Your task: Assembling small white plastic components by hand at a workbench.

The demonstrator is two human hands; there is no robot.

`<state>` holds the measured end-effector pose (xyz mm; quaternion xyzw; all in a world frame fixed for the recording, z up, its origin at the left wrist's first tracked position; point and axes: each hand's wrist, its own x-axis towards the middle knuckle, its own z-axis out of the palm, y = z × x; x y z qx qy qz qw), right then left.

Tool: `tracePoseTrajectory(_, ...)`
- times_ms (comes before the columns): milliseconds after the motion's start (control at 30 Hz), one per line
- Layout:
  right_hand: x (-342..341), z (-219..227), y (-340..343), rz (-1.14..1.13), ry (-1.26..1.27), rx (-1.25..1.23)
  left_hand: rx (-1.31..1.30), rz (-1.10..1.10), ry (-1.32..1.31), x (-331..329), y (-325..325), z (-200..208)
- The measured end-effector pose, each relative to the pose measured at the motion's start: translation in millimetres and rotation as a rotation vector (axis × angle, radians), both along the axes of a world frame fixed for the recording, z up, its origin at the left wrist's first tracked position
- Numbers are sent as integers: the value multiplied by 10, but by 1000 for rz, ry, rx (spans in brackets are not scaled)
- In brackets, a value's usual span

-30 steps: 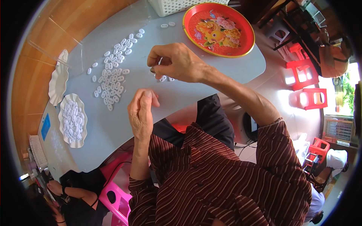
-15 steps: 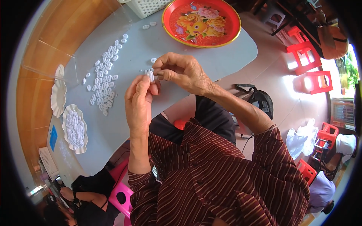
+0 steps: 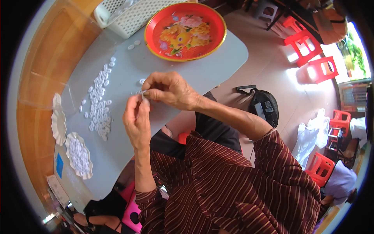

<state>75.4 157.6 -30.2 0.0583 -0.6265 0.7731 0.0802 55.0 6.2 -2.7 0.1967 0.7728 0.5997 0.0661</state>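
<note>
Above the grey table (image 3: pixel 128 64), my left hand (image 3: pixel 137 123) and my right hand (image 3: pixel 171 91) meet fingertip to fingertip. Both pinch one small white oval piece (image 3: pixel 144 94), mostly covered by the fingers. A loose white oval piece (image 3: pixel 142 81) lies just beyond the fingertips, and a few tiny bits are beside it. To the left spreads a long cluster of similar white oval pieces (image 3: pixel 100 113), with slots or marks on their faces. A ruffled white dish (image 3: pixel 90 176) at the near left is heaped with small white parts.
A round red floral tray (image 3: pixel 218 27) stands at the far side, beside a white perforated basket (image 3: pixel 136 18). Another ruffled dish (image 3: pixel 58 123) sits by the wooden panel at left. A black backpack (image 3: pixel 267 107) and red stools (image 3: pixel 306 46) are on the floor; another person's arm (image 3: pixel 103 220) shows lower left.
The view has shifted, so the table and tray sit lower and further left. My fingertips have closed in around the small white piece, which showed more plainly before.
</note>
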Motion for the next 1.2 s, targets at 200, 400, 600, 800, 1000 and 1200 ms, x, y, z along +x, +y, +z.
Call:
tracePoseTrajectory(200,73,83,15,-64,13,194,27,40,84,7,-5,-112)
tracePoseTrajectory(400,-88,360,350,-220,295,673,-4,121,-15,-4,-200,-107)
tracePoseTrajectory(600,-379,294,1334,-236,281,1178,54,84,-9,-8,-88,-150)
tracePoseTrajectory(800,-437,301,1278,-47,178,1315,24,74,-24,-2,-125,-150)
tracePoseTrajectory(1000,-479,370,1151,-4,163,1410,4,53,32,-17,-139,-206)
tracePoseTrajectory(1200,-539,440,1164,4,147,1369,-132,18,174,-23,-132,-165)
